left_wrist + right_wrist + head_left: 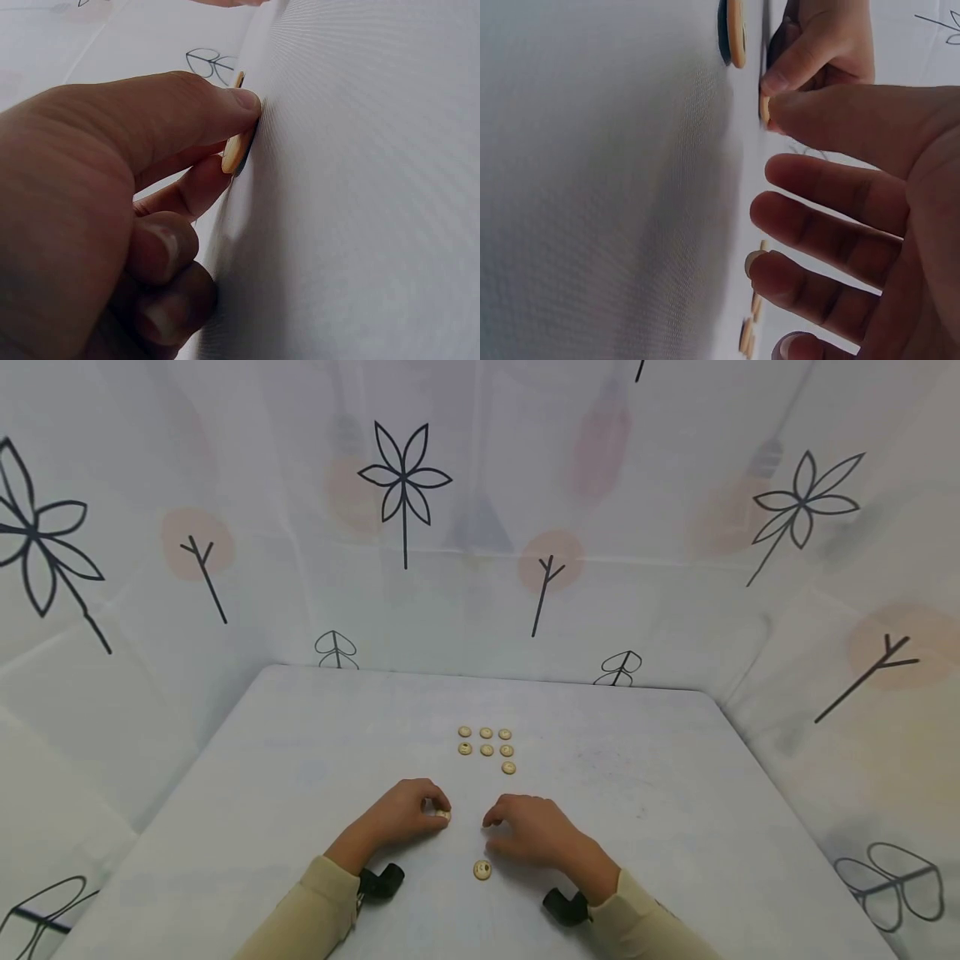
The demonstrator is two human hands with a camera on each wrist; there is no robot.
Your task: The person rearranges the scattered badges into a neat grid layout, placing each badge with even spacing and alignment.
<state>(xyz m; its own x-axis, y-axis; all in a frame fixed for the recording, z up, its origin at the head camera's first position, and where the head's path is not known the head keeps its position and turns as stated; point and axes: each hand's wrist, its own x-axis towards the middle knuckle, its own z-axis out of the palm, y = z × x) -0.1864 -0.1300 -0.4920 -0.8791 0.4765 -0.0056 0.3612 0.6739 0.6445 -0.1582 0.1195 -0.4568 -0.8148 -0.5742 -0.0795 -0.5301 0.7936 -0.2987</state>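
Note:
My left hand (408,810) pinches a small round wooden disc (235,154) between thumb and fingertips, low at the white tabletop. In the head view that disc shows only partly between the fingers. My right hand (534,831) hovers to the right with its fingers apart and nothing between them. Closer to me than both hands lies another wooden disc (482,869), with dark marks on its face. It appears edge-on at the top of the right wrist view, left of the right thumb.
Farther off on the white table (360,718), several similar wooden discs (487,749) form two rows of three, with one more disc (508,767) below the right end. A pale cloth (465,602) with printed plants hangs around the table's back and sides. Black wrist cameras (381,882) sit by both sleeves.

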